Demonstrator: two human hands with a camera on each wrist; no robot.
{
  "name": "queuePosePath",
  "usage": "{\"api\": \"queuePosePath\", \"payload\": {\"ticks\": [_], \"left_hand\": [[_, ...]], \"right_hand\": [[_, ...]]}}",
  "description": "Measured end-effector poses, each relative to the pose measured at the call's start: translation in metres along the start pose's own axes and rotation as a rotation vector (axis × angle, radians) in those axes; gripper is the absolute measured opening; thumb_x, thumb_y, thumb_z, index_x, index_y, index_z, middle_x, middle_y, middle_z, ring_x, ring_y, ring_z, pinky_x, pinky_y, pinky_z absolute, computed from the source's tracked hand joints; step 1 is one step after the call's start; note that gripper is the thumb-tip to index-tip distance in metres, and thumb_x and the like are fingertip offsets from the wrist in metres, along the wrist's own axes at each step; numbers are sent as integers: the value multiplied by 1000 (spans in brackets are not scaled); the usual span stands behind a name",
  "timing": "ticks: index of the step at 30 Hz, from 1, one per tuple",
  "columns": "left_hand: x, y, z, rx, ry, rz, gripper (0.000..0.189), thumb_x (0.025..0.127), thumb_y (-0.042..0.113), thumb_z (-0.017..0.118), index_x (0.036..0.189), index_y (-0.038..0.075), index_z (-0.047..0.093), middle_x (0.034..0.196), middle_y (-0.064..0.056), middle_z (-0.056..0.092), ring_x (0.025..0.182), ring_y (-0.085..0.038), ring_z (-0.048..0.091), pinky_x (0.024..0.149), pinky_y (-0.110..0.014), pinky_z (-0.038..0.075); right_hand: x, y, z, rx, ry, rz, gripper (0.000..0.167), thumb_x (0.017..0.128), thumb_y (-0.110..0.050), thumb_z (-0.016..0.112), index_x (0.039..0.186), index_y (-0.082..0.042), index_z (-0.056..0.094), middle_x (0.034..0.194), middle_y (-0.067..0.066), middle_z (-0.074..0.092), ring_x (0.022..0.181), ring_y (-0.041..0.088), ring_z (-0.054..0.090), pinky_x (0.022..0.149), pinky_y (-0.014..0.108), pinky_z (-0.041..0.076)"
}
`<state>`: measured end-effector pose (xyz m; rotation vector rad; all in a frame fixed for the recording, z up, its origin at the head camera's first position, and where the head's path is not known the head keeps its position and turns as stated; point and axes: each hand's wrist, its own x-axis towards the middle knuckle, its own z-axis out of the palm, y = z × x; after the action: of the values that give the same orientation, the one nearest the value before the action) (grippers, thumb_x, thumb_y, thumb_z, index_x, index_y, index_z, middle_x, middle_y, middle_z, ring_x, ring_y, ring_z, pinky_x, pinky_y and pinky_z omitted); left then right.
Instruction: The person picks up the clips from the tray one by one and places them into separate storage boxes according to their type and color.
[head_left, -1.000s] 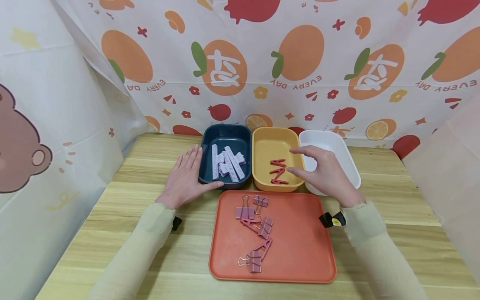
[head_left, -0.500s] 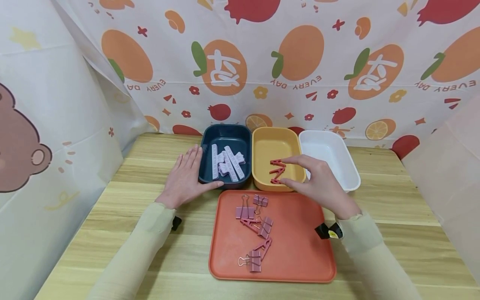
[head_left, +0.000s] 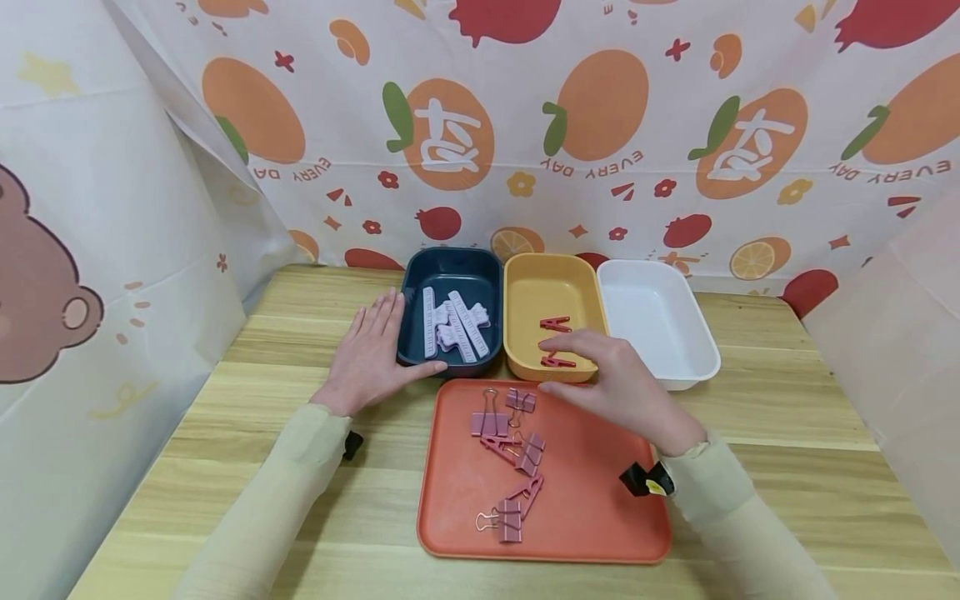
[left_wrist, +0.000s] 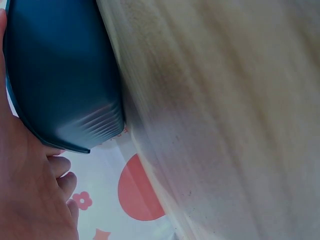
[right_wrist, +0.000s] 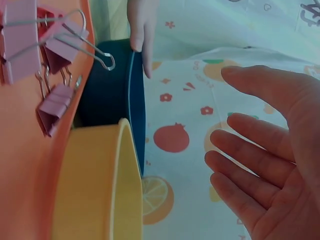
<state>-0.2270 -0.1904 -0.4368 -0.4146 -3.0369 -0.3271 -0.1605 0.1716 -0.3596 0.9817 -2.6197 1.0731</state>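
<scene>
My left hand rests against the left side of a dark blue bin, fingers straight along its rim and thumb at its front corner. Lilac ruler-like clips lie in that bin. My right hand hovers over the front edge of a yellow bin, thumb and fingers apart with nothing between them, as the right wrist view confirms. Small red clothespins lie in the yellow bin, partly hidden by the right index finger. On the orange tray lie several mauve binder clips and two pinkish-red clothespins.
A white bin stands right of the yellow one, the three bins side by side behind the tray. The wooden table extends on both sides. A printed curtain hangs behind the bins.
My right hand has moved left and toward me, from over the white and yellow bins to the front of the yellow bin and tray edge. The left hand stays put.
</scene>
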Motion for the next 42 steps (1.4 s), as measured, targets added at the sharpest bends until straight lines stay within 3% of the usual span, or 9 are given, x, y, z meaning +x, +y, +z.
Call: {"api": "queuePosePath", "payload": {"ticks": [4, 14, 22, 30, 36, 42], "left_hand": [[0, 0, -1, -3, 2, 0, 132, 76, 93, 47, 163, 2, 6, 169, -18, 7, 154, -34, 6, 123, -47, -1], [1, 0, 0, 1, -1, 4, 132, 75, 94, 47, 163, 3, 5, 169, -17, 7, 154, -33, 5, 123, -47, -1], [0, 0, 0, 3, -7, 2, 133, 75, 94, 46, 163, 3, 5, 169, -17, 7, 154, -33, 5, 123, -46, -2], [0, 0, 1, 3, -6, 4, 132, 76, 93, 46, 163, 3, 6, 169, -17, 6, 154, -34, 5, 123, -46, -2], [-1, 0, 2, 1, -1, 6, 132, 76, 93, 47, 163, 3, 6, 169, -17, 6, 154, -34, 5, 123, -47, -1], [-1, 0, 1, -5, -1, 5, 132, 76, 93, 47, 163, 3, 5, 169, -17, 6, 154, -34, 5, 123, -48, -1]], "right_hand": [[-2, -3, 5, -13, -23, -14, 48, 81, -23, 89, 125, -13, 72, 123, -4, 69, 117, 15, 62, 97, 38, 54], [-5, -10, 19, -72, -104, 52, 48, 80, -32, 90, 123, -19, 74, 119, -8, 71, 111, 12, 64, 94, 35, 55], [-6, -10, 34, 16, -183, 46, 43, 82, -27, 89, 121, -16, 74, 116, -1, 72, 108, 17, 66, 93, 36, 56], [-5, -10, 52, -28, -297, 81, 43, 82, -32, 89, 119, -14, 76, 113, -1, 73, 105, 18, 68, 90, 35, 57], [-3, -8, 64, -52, -347, 120, 40, 81, -35, 88, 114, -15, 78, 107, -2, 74, 92, 15, 67, 81, 27, 57], [-5, -6, 75, -129, -374, 108, 41, 81, -40, 88, 111, -14, 79, 93, -6, 71, 76, 10, 60, 65, 22, 52]]}}
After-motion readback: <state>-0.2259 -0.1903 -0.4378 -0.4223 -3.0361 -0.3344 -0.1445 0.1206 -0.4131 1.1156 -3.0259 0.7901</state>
